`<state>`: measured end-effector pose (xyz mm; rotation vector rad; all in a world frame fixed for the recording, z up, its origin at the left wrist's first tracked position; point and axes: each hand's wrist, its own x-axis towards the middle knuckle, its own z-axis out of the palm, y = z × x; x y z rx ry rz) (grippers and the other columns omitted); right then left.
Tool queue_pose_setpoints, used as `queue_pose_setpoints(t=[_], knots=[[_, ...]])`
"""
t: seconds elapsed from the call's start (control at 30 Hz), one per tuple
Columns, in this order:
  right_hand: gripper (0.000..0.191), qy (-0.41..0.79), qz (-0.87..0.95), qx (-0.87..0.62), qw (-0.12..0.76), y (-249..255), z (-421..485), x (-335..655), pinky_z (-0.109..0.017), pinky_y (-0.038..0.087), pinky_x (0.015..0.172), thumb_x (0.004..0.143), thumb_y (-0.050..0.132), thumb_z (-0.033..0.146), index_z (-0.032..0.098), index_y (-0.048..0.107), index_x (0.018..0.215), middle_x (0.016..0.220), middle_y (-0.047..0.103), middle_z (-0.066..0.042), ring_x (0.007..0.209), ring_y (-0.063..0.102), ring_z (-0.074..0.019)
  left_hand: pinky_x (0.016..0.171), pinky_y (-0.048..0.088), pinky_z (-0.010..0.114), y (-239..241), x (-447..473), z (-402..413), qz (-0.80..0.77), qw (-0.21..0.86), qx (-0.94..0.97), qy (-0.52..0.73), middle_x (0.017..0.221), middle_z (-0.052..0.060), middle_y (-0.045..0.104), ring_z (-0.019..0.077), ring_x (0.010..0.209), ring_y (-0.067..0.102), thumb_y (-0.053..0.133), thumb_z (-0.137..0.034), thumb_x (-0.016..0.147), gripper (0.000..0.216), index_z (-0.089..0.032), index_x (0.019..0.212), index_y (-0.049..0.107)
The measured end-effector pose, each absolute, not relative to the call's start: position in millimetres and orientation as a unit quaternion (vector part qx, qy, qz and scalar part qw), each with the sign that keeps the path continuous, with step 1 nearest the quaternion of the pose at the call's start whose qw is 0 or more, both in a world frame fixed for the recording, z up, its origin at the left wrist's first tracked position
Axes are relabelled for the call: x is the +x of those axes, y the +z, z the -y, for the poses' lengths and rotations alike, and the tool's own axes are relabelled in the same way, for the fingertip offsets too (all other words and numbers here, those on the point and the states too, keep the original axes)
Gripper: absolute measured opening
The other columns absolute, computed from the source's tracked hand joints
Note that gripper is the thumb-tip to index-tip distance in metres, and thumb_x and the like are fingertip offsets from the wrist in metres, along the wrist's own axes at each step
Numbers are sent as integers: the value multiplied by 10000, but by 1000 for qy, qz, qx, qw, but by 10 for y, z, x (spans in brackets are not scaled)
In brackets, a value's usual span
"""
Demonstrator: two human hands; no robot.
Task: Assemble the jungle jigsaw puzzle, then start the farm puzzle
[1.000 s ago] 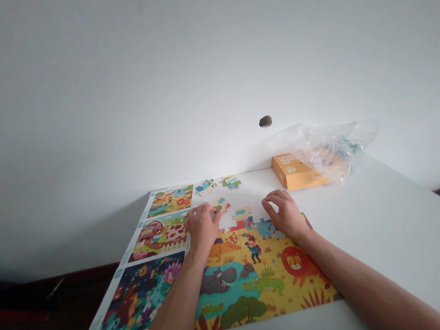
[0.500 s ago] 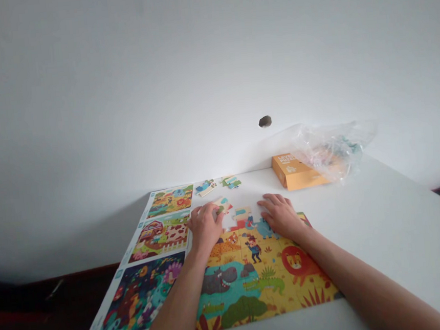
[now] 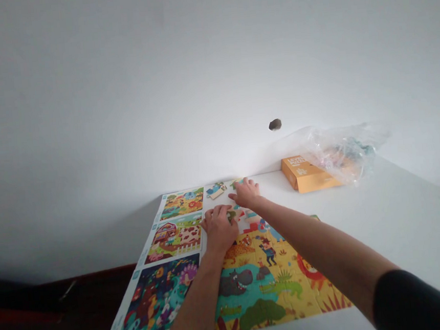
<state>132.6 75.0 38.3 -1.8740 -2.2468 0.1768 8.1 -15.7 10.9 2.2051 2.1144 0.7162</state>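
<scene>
A jigsaw puzzle (image 3: 269, 284) with a jungle scene lies partly joined on the white table. My left hand (image 3: 221, 229) rests at its upper left corner, fingers curled around a puzzle piece (image 3: 231, 215) that shows beside the thumb. My right hand (image 3: 246, 192) reaches across the puzzle to the loose pieces at the back, thumb and fingers apart. A green-edged piece (image 3: 235, 184) is partly hidden under its fingertips. Left of it lie more loose pieces (image 3: 216, 190), one blue. Light pieces with red edges (image 3: 248, 219) sit between my hands and the joined part.
A reference sheet (image 3: 152, 266) with three printed pictures lies left of the puzzle. At the back right stands an orange puzzle box (image 3: 311, 177), a clear plastic bag (image 3: 342, 154) draped over it. The white wall (image 3: 197, 85) with a hole rises behind the table.
My right hand has moved from the puzzle's upper right part to the loose pieces at the back left. My left hand stays at the upper left corner. The view has shifted slightly.
</scene>
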Motion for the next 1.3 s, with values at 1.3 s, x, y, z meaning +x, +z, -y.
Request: queue_pose_setpoints(t=[1.3], knots=[[437, 71, 781, -548, 291, -57, -226, 2812, -410, 430, 961, 807, 674, 236, 164, 611, 1234, 1103, 666, -127, 1045, 563, -266, 947, 445, 438, -59, -12, 32, -579, -14, 762, 288, 1155, 36, 693, 251, 1077, 608, 558, -145, 837, 265, -265, 1016, 713]])
